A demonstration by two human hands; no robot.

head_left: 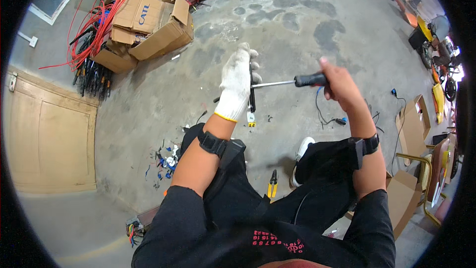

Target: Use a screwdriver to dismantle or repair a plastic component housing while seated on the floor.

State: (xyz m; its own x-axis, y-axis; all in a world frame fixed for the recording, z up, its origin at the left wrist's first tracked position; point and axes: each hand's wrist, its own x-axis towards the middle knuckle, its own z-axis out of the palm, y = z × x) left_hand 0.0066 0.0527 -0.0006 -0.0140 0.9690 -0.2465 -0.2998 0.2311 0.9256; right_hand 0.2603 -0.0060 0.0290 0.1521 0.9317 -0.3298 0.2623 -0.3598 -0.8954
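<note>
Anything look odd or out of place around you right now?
Yes: the left hand, holding a black bar, is gloved, but the right hand, gripping a screwdriver, is bare: uneven protection. Small scraps lie strewn on the floor to the left, and yellow-handled pliers lie loose between the legs, seemingly underfoot clutter.

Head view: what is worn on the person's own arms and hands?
The left hand wears a white knit glove with a yellow cuff edge; the right hand is bare. Black straps with dark angular blocks circle both arms, beyond short black sleeves.
</note>
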